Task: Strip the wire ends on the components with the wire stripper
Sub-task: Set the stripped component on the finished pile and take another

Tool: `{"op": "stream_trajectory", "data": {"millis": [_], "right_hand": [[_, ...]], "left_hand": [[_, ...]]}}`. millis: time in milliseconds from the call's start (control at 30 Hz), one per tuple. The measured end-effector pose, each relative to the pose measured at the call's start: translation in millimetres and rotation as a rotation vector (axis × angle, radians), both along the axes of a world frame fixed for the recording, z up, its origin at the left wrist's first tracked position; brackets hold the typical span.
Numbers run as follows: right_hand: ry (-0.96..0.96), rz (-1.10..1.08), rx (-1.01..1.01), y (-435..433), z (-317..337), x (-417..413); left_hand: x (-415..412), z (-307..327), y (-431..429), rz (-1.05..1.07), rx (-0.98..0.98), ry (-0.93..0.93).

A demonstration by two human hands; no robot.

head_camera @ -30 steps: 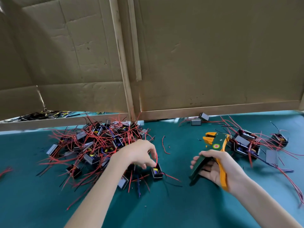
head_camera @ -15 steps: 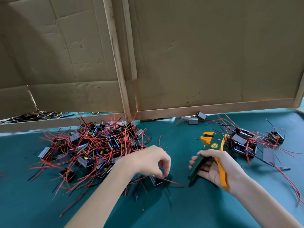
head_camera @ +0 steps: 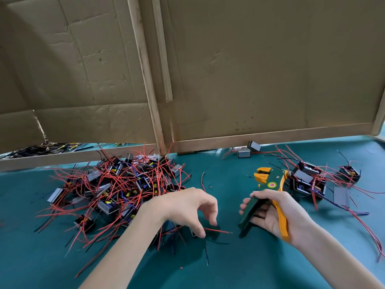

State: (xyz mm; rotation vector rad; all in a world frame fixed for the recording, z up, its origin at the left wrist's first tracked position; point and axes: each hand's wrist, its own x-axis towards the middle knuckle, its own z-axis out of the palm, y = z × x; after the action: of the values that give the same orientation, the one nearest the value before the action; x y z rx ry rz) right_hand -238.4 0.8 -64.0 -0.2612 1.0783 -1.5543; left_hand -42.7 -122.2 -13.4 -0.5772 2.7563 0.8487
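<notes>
My right hand (head_camera: pixel 277 213) grips the handles of the green and yellow wire stripper (head_camera: pixel 270 180), jaws pointing away from me, right of centre. My left hand (head_camera: pixel 187 207) arches over the near right edge of a big pile of black components with red wires (head_camera: pixel 125 188). Its thumb tip touches down beside one small component (head_camera: pixel 192 233), mostly hidden under the hand. A red wire (head_camera: pixel 218 230) runs from there to the right along the mat, toward the stripper's handles. Thumb and forefinger are apart with nothing between them.
A smaller group of components (head_camera: pixel 308 180) lies right of the stripper, its long wires trailing toward the right edge. Two grey components (head_camera: pixel 248 150) sit against the cardboard wall (head_camera: pixel 250 80) at the back. Loose wire bits dot the teal mat (head_camera: pixel 229 268).
My left hand let go of the red wire it pinched and shifted right and nearer, off the pile's edge. The right hand and stripper have hardly moved.
</notes>
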Motion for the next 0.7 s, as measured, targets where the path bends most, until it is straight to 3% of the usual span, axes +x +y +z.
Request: {"op": "stream_trajectory", "data": {"millis": [167,267,367,600,700], "right_hand": [[-0.005,-0.002,0.001,0.5,0.9,0.2],[-0.001,0.0,0.003,1.0,2.2,1.3],[0.02,0.007,-0.003,0.7,1.6,1.3],[0.137,0.162,-0.106,1.4,1.5,6.5],[0.202,0.263,-0.165,1.6,1.0,10.9]], "left_hand": [[0.8,-4.9,-0.3,-0.032,0.006,-0.044],[-2.4,-9.9,-0.2,0.03,0.022,0.032],[-4.3,-14.3,-2.2,0.146,0.125,0.221],[-8.0,-13.3,-4.5,0.429,0.446,0.893],[-8.1,-6.2,-5.3,0.474,0.447,1.017]]}}
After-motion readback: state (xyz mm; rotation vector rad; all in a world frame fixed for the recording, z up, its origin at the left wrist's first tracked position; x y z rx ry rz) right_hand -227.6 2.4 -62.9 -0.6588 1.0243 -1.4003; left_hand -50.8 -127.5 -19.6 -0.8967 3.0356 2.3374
